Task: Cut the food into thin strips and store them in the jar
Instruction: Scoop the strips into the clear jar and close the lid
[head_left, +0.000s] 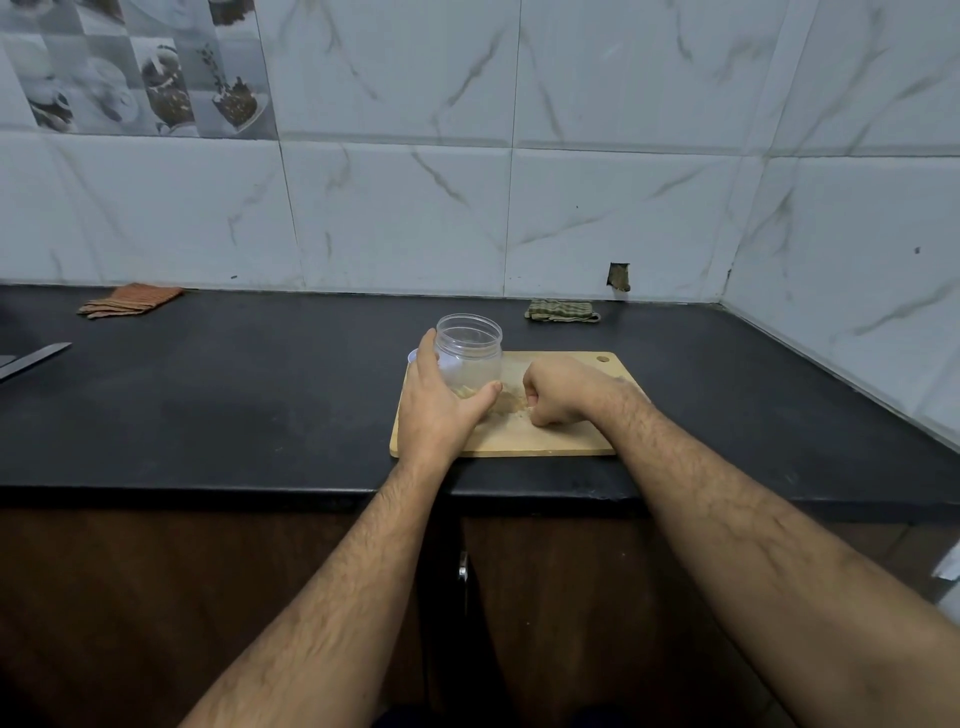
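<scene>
A clear plastic jar (470, 348) stands open at the back left of a wooden cutting board (545, 441). My left hand (441, 400) grips the jar from its near side, thumb along its base. A few pale strips lie in the jar's bottom. Small pale bits of cut food (511, 402) lie on the board between my hands. My right hand (563, 392) rests on the board with its fingers curled down at those bits; what they pinch is hidden under the knuckles.
The board lies on a black counter (234, 405) near its front edge. A knife blade (36, 358) lies at far left. An orange folded cloth (130, 300) and a green checked cloth (561, 310) lie by the tiled wall. A pale lid edge (413, 356) shows behind my left hand.
</scene>
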